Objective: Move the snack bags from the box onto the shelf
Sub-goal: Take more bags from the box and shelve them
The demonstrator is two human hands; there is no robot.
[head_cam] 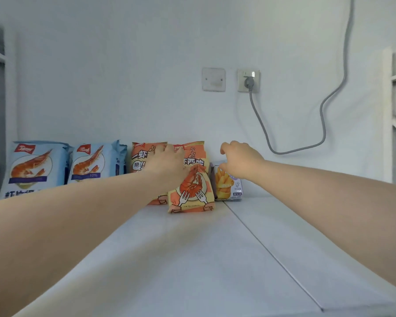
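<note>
On the white shelf (192, 259), close against the wall, a row of five snack bags. From the left: a large blue shrimp bag (36, 167), upright; just beside it a smaller blue shrimp bag (96, 162); then an orange bag (141, 161), partly hidden behind the left arm; then a second orange bag (192, 186), standing a little forward of the row and touching its orange neighbour; at the right end a purple fries bag (229, 186), lower than the others, just beside the second orange bag.

Left grip (167, 163) stretched out across the front of the first orange bag, back of the hand toward the camera, fingers reaching to the upper left edge of the second orange bag and hidden there. Grasp or mere touch: not possible to tell.

Right grip (240, 161) hovering over the purple fries bag, fingers loosely curled, thumb and forefinger apart, nothing held between them; one fingertip very near the top edge of that bag.

On the wall above, a blank plate (213, 79) and a socket (248, 80) with a grey cable (322, 106) plugged in.
</note>
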